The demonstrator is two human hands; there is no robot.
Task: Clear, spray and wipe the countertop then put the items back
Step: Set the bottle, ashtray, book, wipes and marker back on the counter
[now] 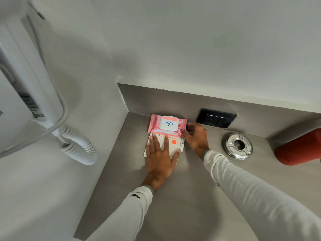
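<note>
One pink wipes pack, one white book, one metal ashtray, one black socket and one red object were in view on or by the grey counter, with one white corded unit on the wall far to the left of the hands. The left hand lay flat on the book with its fingers straight and spread, fingertips reaching up to the pack's near edge. The right hand was just right of the pack, fingers curled against the pack's right end; whether it truly gripped the pack could not be told. The pack lay across the book's far end, in the counter's back corner. The ashtray sat to the right of the right hand, the socket just behind it.
</note>
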